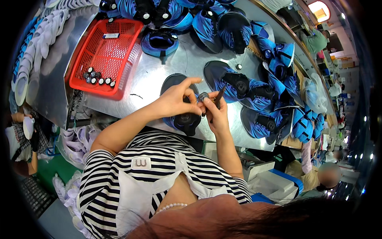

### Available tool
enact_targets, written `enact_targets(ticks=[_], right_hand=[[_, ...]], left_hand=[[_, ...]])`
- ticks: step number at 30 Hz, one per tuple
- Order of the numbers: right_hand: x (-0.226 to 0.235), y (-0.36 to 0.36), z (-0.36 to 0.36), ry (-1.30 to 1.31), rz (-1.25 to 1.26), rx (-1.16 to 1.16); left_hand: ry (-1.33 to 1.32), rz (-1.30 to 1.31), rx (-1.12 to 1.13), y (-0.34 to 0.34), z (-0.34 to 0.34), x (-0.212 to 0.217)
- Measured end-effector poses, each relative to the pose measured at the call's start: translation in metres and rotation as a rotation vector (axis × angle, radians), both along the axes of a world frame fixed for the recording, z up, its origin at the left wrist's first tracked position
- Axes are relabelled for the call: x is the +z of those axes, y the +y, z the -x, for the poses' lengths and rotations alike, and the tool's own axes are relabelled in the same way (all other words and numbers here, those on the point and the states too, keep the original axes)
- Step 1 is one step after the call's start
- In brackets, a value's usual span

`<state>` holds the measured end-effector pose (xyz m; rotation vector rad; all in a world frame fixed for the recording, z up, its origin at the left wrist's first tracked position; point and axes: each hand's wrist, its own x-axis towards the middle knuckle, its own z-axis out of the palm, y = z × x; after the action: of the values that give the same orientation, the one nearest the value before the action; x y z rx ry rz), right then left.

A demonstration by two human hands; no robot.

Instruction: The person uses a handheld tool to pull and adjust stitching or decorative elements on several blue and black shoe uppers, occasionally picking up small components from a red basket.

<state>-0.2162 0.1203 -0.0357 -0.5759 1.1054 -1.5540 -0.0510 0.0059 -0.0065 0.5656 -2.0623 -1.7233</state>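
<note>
Over the metal table my hands meet in front of me. Between the thumb and fingers of my right hand (pixel 216 113) is a small dark round piece (pixel 203 96). A slim dark pointed tool (pixel 220 96) sticks up from the same hand; its kind is unclear. My left hand (pixel 181 99) is closed in a pinch right beside the round piece, its index finger stretched out; what it pinches is hidden. Beneath my hands lies a black and blue shoe upper (pixel 185 123), partly covered by them. Just right of it is another blue upper with a round black dial (pixel 240 83).
A red plastic basket (pixel 105 51) at the left holds several small black-and-white round pieces (pixel 100 81). Many blue shoe uppers (pixel 234 30) crowd the table's far and right sides. White shoe parts (pixel 43 36) are stacked at the far left. Other people work beyond both sides.
</note>
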Motion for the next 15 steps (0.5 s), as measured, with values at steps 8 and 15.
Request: enact_targets(ticks=[8, 15], right_hand=[[0.014, -0.002, -0.021, 0.414, 0.015, 0.031], [0.016, -0.006, -0.021, 0.393, 0.023, 0.031]], left_hand=[[0.049, -0.186, 0.101, 0.012, -0.019, -0.019], [0.103, -0.35, 0.114, 0.027, -0.019, -0.026]])
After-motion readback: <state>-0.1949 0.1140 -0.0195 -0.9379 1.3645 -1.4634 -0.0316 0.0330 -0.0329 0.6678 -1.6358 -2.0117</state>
